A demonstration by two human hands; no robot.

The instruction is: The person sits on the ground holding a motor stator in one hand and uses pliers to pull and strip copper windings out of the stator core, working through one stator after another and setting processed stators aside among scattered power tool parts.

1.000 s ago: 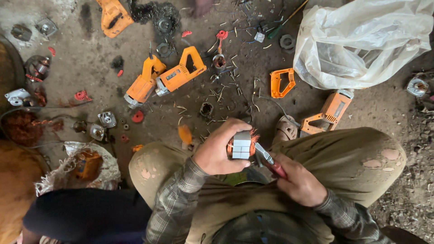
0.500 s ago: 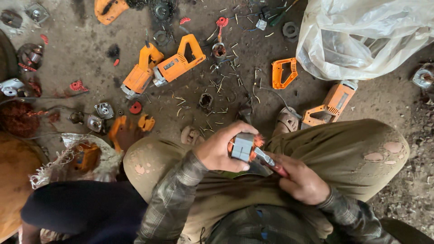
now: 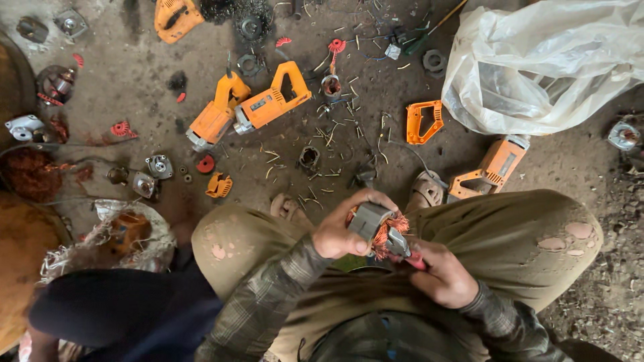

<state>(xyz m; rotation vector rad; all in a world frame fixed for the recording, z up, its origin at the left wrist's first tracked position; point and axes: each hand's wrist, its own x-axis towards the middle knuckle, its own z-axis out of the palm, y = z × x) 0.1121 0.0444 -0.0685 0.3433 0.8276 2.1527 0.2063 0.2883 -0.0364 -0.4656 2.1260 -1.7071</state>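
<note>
My left hand (image 3: 345, 228) grips a grey metal motor core (image 3: 368, 220) with frayed copper wire (image 3: 385, 234) sticking out of it, held above my lap. My right hand (image 3: 443, 275) holds red-handled pliers (image 3: 404, 249) whose jaws bite into the copper wire right beside the core. Both hands are close together between my knees, over olive trousers (image 3: 510, 241) with worn patches. My feet in sandals (image 3: 428, 191) rest on the dirt floor just beyond the hands.
Orange power-tool housings (image 3: 272, 104) and handles (image 3: 424, 122) lie scattered on the dirt floor with small metal parts and wire scraps. A white plastic bag (image 3: 537, 67) sits at top right. A pile of copper wire (image 3: 30, 174) and a sack (image 3: 127, 231) lie left.
The view has shifted slightly, so the floor items sit lower in frame. The hands stay together on the core, with more frayed copper wire showing at the pliers' jaws.
</note>
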